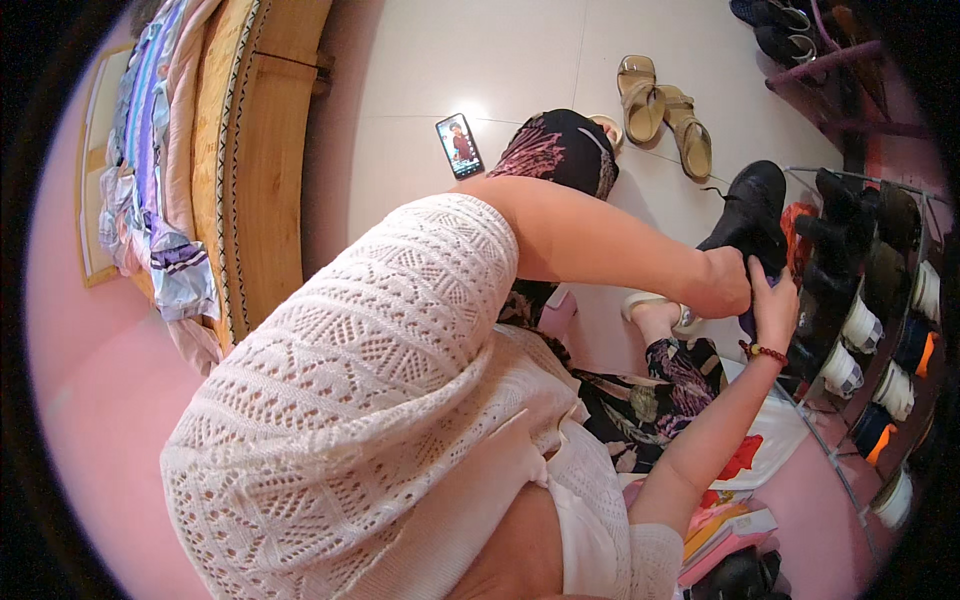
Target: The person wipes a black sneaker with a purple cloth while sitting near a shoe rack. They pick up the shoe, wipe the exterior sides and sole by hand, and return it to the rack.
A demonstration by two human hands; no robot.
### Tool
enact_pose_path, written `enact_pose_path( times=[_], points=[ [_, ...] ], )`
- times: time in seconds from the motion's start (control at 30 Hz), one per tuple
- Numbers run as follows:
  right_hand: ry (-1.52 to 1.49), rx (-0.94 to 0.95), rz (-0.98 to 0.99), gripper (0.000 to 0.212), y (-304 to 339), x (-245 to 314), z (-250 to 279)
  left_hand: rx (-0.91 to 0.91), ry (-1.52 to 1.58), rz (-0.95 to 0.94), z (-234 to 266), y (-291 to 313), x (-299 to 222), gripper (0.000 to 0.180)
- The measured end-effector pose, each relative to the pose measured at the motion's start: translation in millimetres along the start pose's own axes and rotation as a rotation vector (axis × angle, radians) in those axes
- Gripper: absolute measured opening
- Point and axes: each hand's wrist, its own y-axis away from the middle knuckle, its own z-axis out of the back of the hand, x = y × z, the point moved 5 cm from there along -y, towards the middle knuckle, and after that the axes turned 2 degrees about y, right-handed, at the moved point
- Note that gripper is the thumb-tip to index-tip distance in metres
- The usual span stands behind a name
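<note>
A black shoe with a loose lace is held out to the right, beside a shoe rack. My left hand reaches across and is closed at the near end of the shoe; its fingertips are partly hidden. Just to its right, my right hand, with a dark red bead bracelet at the wrist, grips the same end with the thumb up along it. Both hands cover the shoe's opening and heel. Something orange-red shows behind the shoe.
Several shoes fill the rack on the right. Tan sandals lie on the tiled floor ahead, and a lit phone rests left of my knee. A wooden bed stands at left. Boxes and a black item sit lower right.
</note>
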Motion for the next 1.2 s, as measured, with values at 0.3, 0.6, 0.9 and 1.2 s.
enact_pose_path(
  times=[0.3,0.6,0.9,1.2],
  points=[
    [0.029,-0.024,-0.065,0.046,-5,-35,-12,0.019,0.284,0.106,40,-9,22,0.031],
    [-0.065,-0.163,-0.107,0.041,1,-31,12,-0.348,0.344,0.456,70,5,109,0.048],
    [-0.130,-0.201,-0.066,0.040,4,-29,14,-0.058,0.311,0.509,64,2,96,0.030],
    [-0.049,-0.155,-0.132,0.035,-4,-29,8,-0.089,1.481,0.404,73,-6,81,0.016]
  ],
)
